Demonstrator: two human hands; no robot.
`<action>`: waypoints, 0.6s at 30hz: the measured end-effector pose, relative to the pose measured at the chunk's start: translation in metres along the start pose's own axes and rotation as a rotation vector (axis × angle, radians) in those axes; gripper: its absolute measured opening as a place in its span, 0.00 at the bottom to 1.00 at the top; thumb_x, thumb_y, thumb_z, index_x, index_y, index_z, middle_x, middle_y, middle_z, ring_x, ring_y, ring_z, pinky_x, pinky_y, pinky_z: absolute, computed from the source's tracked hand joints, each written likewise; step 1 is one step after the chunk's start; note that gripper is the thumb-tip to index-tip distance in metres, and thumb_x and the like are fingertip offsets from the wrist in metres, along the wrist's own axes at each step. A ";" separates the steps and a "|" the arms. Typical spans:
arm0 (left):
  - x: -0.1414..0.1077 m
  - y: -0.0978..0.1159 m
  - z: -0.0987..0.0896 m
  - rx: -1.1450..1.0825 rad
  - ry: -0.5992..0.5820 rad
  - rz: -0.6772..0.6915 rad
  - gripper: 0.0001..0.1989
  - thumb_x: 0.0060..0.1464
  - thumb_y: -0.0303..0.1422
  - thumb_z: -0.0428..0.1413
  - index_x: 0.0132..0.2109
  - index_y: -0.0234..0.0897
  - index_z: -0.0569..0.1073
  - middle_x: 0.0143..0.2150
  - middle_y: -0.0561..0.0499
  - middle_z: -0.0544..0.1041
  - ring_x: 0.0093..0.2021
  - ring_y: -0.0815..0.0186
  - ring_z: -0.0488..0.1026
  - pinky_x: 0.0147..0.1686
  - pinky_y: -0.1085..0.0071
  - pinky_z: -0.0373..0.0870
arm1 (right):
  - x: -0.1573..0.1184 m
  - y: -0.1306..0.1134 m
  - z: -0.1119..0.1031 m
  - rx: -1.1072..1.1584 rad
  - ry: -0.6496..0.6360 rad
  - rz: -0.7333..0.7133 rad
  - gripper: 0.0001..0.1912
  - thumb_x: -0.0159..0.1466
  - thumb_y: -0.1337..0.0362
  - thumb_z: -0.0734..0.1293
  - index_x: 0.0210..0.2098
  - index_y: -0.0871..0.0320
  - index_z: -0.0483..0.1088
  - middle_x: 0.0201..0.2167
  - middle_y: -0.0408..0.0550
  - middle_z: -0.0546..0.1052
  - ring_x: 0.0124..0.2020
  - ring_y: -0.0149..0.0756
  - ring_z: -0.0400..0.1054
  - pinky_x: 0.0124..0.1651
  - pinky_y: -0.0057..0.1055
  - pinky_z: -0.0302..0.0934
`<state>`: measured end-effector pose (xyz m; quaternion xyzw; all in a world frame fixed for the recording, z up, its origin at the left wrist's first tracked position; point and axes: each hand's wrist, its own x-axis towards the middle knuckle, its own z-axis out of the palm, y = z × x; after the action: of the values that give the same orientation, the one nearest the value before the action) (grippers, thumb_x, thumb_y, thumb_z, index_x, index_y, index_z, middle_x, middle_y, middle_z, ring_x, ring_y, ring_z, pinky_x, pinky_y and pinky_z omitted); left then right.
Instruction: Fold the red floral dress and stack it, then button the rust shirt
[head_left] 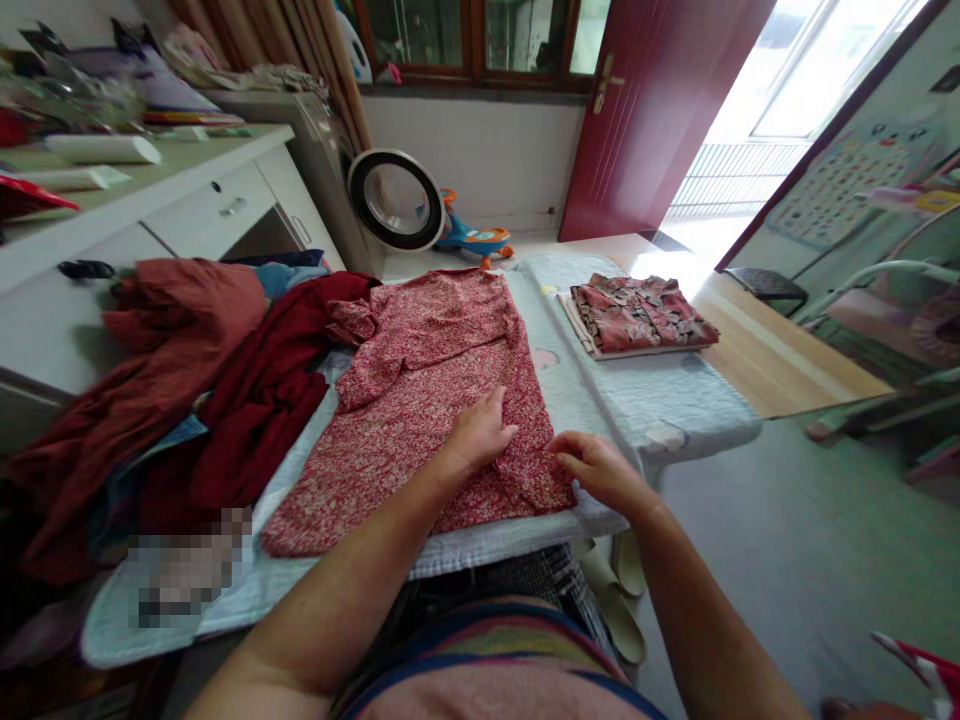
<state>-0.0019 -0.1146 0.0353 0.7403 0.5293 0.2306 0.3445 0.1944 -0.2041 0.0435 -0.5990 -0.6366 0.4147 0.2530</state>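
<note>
A red garment with a small pale floral print [450, 380] lies spread over a light quilted cover. One side has what looks like a short sleeve, folded inward at the upper left. My left hand [484, 428] rests on the garment right of its middle, thumb and fingers apart. At the garment's right edge, near the lower corner, my right hand [592, 468] has its fingers bent, thumb and forefinger closed on the cloth.
Left of the garment is a heap of dark red and rust clothes [255, 400]. A folded patterned stack [645, 315] sits on the pale quilted cover [675, 400] to the right. Behind are an open washer door [396, 200], a blue ride-on toy [474, 238] and a red door [645, 110].
</note>
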 end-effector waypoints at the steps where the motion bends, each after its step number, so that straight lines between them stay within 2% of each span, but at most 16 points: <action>1: -0.003 0.002 0.001 0.119 -0.038 0.003 0.33 0.47 0.31 0.63 0.60 0.36 0.64 0.59 0.39 0.71 0.59 0.52 0.68 0.59 0.61 0.61 | -0.002 -0.001 0.002 -0.039 -0.004 -0.009 0.09 0.60 0.69 0.60 0.35 0.59 0.72 0.27 0.43 0.75 0.29 0.31 0.67 0.34 0.27 0.59; 4: -0.013 0.006 0.002 0.356 -0.134 0.036 0.39 0.51 0.33 0.59 0.67 0.33 0.54 0.65 0.36 0.66 0.61 0.52 0.67 0.60 0.61 0.62 | -0.006 -0.009 0.012 -0.149 -0.004 -0.053 0.10 0.59 0.69 0.61 0.35 0.59 0.74 0.31 0.46 0.77 0.33 0.33 0.68 0.38 0.28 0.59; 8: -0.025 0.006 0.002 0.344 -0.190 0.075 0.40 0.50 0.26 0.55 0.69 0.32 0.51 0.66 0.36 0.64 0.62 0.55 0.67 0.60 0.62 0.63 | -0.007 -0.024 0.028 -0.217 -0.032 -0.115 0.10 0.57 0.72 0.61 0.34 0.59 0.73 0.31 0.45 0.77 0.34 0.33 0.68 0.39 0.28 0.57; 10: -0.029 0.001 0.000 0.238 -0.206 0.110 0.40 0.48 0.22 0.53 0.68 0.33 0.53 0.66 0.39 0.65 0.62 0.58 0.67 0.61 0.65 0.62 | -0.007 -0.029 0.031 -0.165 -0.080 -0.127 0.11 0.56 0.73 0.60 0.34 0.58 0.72 0.29 0.43 0.76 0.31 0.31 0.67 0.36 0.27 0.57; 13: -0.033 -0.010 -0.004 0.029 -0.252 0.177 0.34 0.45 0.20 0.50 0.63 0.35 0.64 0.61 0.45 0.71 0.58 0.62 0.69 0.60 0.68 0.63 | -0.008 -0.028 0.029 -0.033 -0.133 -0.108 0.11 0.57 0.73 0.59 0.34 0.58 0.71 0.27 0.41 0.74 0.27 0.28 0.65 0.32 0.25 0.56; 15: -0.035 -0.018 -0.008 -0.075 -0.283 0.174 0.28 0.46 0.20 0.49 0.56 0.35 0.70 0.54 0.47 0.76 0.54 0.64 0.72 0.57 0.69 0.66 | -0.009 -0.023 0.026 0.038 -0.101 -0.066 0.11 0.57 0.72 0.58 0.34 0.57 0.70 0.25 0.40 0.73 0.24 0.27 0.62 0.29 0.24 0.54; 18: -0.038 -0.025 -0.014 -0.150 -0.305 0.123 0.22 0.46 0.21 0.48 0.48 0.34 0.75 0.45 0.49 0.79 0.46 0.65 0.74 0.51 0.69 0.69 | -0.009 -0.010 0.022 0.085 -0.001 -0.012 0.10 0.58 0.70 0.57 0.35 0.57 0.69 0.24 0.39 0.71 0.23 0.28 0.62 0.27 0.25 0.54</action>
<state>-0.0400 -0.1419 0.0264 0.7700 0.4058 0.1750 0.4602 0.1717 -0.2176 0.0419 -0.5836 -0.6220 0.4403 0.2805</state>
